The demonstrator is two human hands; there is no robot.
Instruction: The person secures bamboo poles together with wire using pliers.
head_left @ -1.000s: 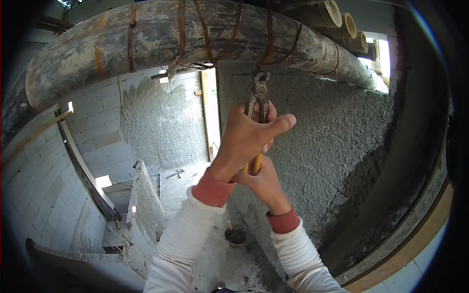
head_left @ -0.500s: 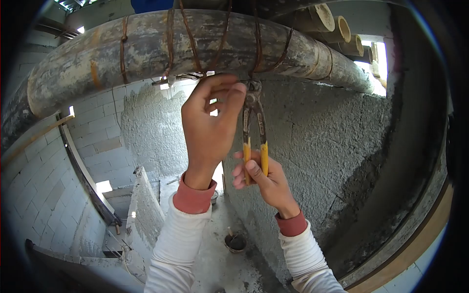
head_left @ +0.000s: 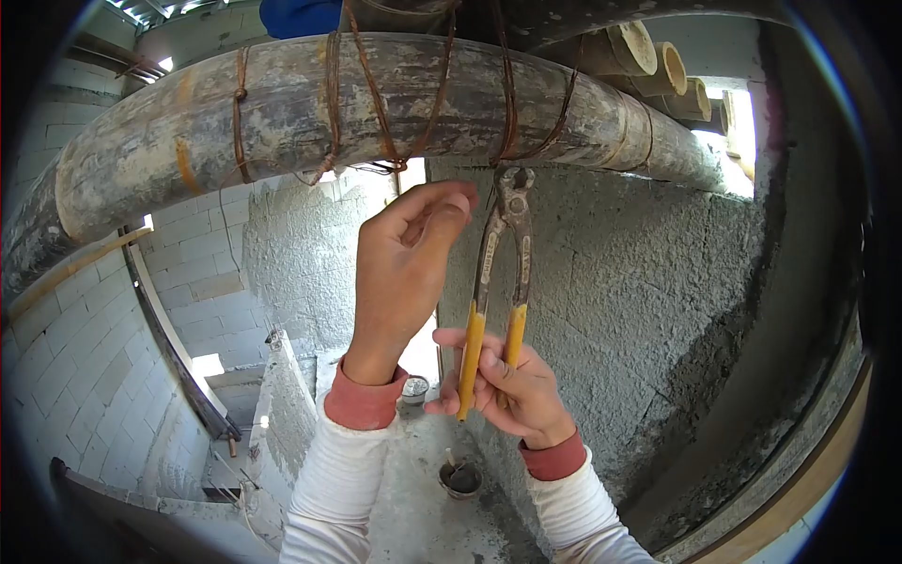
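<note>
A pair of end-cutting pincers (head_left: 515, 209) with worn yellow handles stands upright in my right hand (head_left: 526, 390). Its handles are spread, and the jaws point up just beneath a thick bamboo pole (head_left: 282, 108), close to a rusty tie wire (head_left: 508, 89) looped round it. Left of the pincers, my left hand (head_left: 404, 258) is raised with thumb and fingers pressed together. Whatever the left fingertips hold, if anything, is hidden. More twisted wire (head_left: 381, 167) hangs under the pole above this hand.
Several cut bamboo ends (head_left: 669, 68) stick out at upper right. A rough plastered wall (head_left: 611, 282) rises on the right; a block wall (head_left: 85, 367) is at left. Far below, a bucket (head_left: 460, 477) stands on the concrete floor (head_left: 413, 517).
The pincers' handles have spread wider, and the tool has tilted slightly. My left hand sits a little lower below the pole. The whole view has shifted slightly.
</note>
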